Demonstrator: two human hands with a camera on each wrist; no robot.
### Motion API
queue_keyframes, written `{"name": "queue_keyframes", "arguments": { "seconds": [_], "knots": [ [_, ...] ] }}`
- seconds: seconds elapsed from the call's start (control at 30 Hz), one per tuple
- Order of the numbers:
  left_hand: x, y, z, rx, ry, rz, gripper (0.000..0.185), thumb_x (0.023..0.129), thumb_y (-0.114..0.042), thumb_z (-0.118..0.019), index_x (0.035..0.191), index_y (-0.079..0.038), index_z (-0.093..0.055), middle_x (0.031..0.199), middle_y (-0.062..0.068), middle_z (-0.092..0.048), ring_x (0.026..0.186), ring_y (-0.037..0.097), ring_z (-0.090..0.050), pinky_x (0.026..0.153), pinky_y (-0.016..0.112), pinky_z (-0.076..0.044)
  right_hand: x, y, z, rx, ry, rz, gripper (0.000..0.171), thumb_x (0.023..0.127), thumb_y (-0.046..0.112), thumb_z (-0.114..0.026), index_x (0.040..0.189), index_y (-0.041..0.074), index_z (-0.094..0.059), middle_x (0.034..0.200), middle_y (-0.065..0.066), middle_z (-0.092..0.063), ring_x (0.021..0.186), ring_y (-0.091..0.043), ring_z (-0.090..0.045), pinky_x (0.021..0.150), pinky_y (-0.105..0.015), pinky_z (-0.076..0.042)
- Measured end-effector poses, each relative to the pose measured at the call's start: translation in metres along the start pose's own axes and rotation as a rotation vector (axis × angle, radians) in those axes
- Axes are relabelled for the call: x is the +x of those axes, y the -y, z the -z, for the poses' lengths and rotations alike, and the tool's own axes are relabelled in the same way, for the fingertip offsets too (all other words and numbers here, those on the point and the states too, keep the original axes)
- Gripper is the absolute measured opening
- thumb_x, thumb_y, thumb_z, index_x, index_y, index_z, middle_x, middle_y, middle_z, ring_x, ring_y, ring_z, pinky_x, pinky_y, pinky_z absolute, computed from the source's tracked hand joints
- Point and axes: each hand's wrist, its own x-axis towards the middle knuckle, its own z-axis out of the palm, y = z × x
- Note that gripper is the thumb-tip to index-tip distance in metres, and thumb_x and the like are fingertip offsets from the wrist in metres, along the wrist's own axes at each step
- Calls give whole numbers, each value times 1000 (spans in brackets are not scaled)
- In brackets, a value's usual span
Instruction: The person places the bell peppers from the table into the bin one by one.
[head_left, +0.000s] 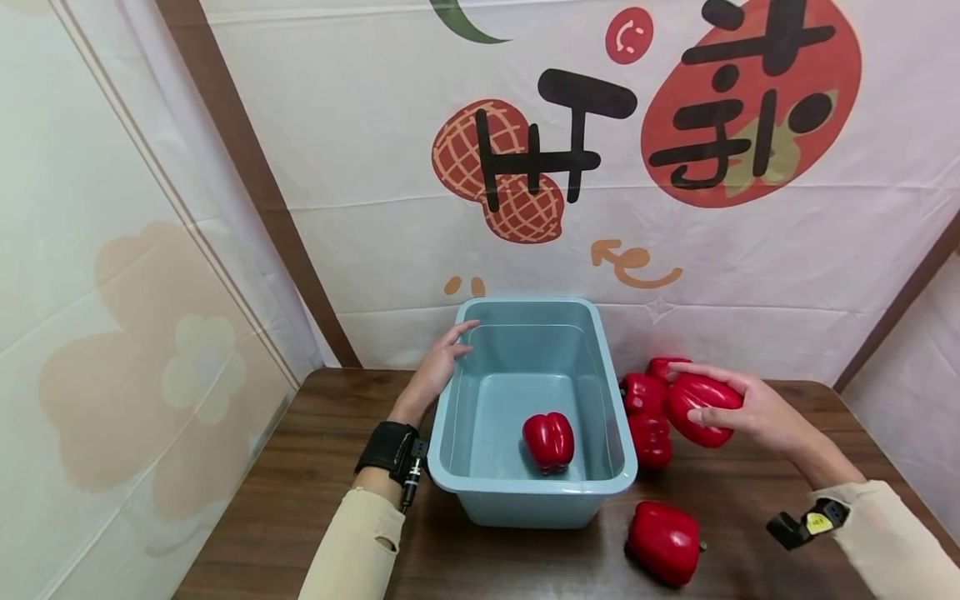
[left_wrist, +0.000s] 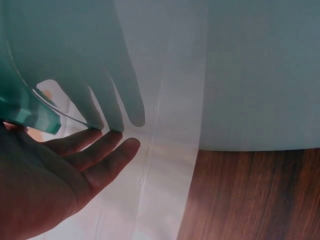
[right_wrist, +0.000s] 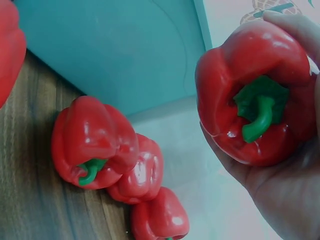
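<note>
The L arm [head_left: 354,546] goes up and leans in a bit. The L hand [head_left: 431,375] has fingers [left_wrist: 112,162] that are pretty straight, w/ little gaps btwn the tips. The R arm [head_left: 892,533] comes in from the low R corner. The R hand [head_left: 761,408] is curled in a grip (thumb [head_left: 716,417] on the near side, other fingers on the far side). Both hands are well apart.

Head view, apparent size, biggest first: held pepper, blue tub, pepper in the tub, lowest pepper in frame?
1. Blue tub
2. Held pepper and lowest pepper: look alike, held one partly covered, so unranked
3. Pepper in the tub
</note>
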Motion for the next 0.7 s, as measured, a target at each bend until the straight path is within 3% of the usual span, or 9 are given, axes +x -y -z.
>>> {"name": "queue_keyframes", "arguments": {
  "seconds": [0.33, 0.57, 0.7],
  "knots": [
    [-1, 1, 0, -4, 4, -6, 49, 104, -18, -33, 153, -24, -36, 164, 6, -16, 133, 43, -40, 88, 41, -50, 5, 8, 3, 24, -1, 36, 68, 84, 2, -71, 146, 2, -43, 132, 0, -56, 110, -14, -58, 73, -41, -60],
    [-22, -31, -2, 2, 42, 21, 51, 104, -13, -33, 155, -14, -31, 164, 11, -14, 128, 38, -44, 86, 38, -50, 10, 12, 5, 36, 21, 75, 69, 84, 0, -70, 146, 1, -41, 133, 4, -56, 112, -15, -57, 73, -42, -60],
    [-22, -31, -2, 5, 43, 18, 51, 104, -12, -33, 155, -14, -31, 165, 10, -13, 130, 38, -42, 88, 39, -49, 14, 15, 6, 32, 29, 87, 68, 84, 0, -68, 147, 1, -41, 132, 5, -55, 112, -15, -57, 72, -43, -60]
  ]
}}
